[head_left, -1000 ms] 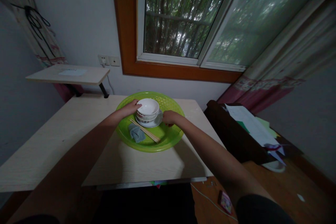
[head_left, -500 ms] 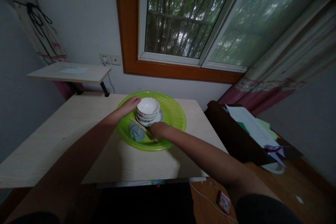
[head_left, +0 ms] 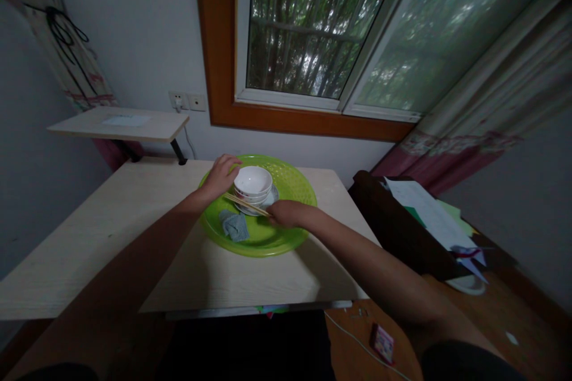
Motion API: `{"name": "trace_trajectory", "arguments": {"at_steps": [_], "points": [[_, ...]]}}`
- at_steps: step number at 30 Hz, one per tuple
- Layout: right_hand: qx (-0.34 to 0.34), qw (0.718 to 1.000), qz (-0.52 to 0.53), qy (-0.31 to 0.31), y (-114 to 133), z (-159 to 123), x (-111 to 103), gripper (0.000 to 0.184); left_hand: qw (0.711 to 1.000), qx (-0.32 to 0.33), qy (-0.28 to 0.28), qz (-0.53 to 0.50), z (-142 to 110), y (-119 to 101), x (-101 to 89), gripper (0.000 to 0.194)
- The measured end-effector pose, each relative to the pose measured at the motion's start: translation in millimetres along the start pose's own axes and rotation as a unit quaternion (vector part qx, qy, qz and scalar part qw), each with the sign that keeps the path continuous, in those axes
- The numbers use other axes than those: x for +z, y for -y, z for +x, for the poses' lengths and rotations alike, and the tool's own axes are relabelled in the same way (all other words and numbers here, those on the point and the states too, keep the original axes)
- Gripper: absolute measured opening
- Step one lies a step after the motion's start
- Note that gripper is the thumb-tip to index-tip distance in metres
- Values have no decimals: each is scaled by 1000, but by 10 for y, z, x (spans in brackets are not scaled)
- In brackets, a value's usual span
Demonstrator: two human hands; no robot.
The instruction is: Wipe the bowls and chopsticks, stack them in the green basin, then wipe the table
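Note:
A round green plastic basket [head_left: 292, 181] rests on the desk, holding a stack of white bowls [head_left: 252, 180] on a plate [head_left: 271, 197]. My right hand [head_left: 288, 213] is closed around the ends of a pair of chopsticks [head_left: 247, 203], which point left across the front of the plate. My left hand [head_left: 222, 174] hovers at the basket's left side with its fingers apart, close to the bowls' rim; whether it touches them I cannot tell. A crumpled grey-blue cloth [head_left: 234, 225] lies in the basket, in front of the chopsticks.
The pale wooden desk [head_left: 111, 232] has a small raised shelf [head_left: 120, 124] at its back left. Beyond it are a wall socket [head_left: 186, 100] and a window. A dark piece of furniture with papers [head_left: 422, 208] stands to the right. A cable and a pink box [head_left: 382, 343] lie below.
My right hand has lifted the chopsticks and moved slightly right and up with them. The left hand's fingers have risen and spread beside the bowls.

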State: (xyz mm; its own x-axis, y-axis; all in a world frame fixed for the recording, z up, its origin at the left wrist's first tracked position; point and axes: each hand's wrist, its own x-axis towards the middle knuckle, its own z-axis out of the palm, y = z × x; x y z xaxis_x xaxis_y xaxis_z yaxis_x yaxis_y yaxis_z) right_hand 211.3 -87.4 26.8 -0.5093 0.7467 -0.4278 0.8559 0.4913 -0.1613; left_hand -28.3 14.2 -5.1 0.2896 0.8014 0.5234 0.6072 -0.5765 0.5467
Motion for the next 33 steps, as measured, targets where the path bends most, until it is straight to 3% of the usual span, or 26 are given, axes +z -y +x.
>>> {"name": "trace_trajectory", "arguments": {"at_steps": [3, 7, 14, 19, 24, 29, 33], "points": [[-22, 994, 110, 9, -174, -123, -121, 27, 999, 48, -5, 6, -38, -64, -70, 34], [-68, 969, 228, -58, -415, -229, -239, 31, 994, 97, 37, -15, -78, -161, -146, 43], [-50, 955, 278, -97, -602, -264, -339, 52, 972, 179, 124, 83, -110, -214, -96, 49], [-63, 953, 272, -121, -592, -216, -360, 52, 960, 194, 148, 136, -110, -174, -52, 44], [-79, 945, 247, -201, -584, -147, -371, 39, 957, 176, 161, 166, -101, -171, -57, 41], [-98, 954, 94, -269, -637, -71, -317, 34, 954, 170, 139, 204, -98, -216, -58, 38], [-101, 944, 4, -313, -677, -42, -239, 36, 945, 171, 125, 249, -103, -257, -69, 37]]}}
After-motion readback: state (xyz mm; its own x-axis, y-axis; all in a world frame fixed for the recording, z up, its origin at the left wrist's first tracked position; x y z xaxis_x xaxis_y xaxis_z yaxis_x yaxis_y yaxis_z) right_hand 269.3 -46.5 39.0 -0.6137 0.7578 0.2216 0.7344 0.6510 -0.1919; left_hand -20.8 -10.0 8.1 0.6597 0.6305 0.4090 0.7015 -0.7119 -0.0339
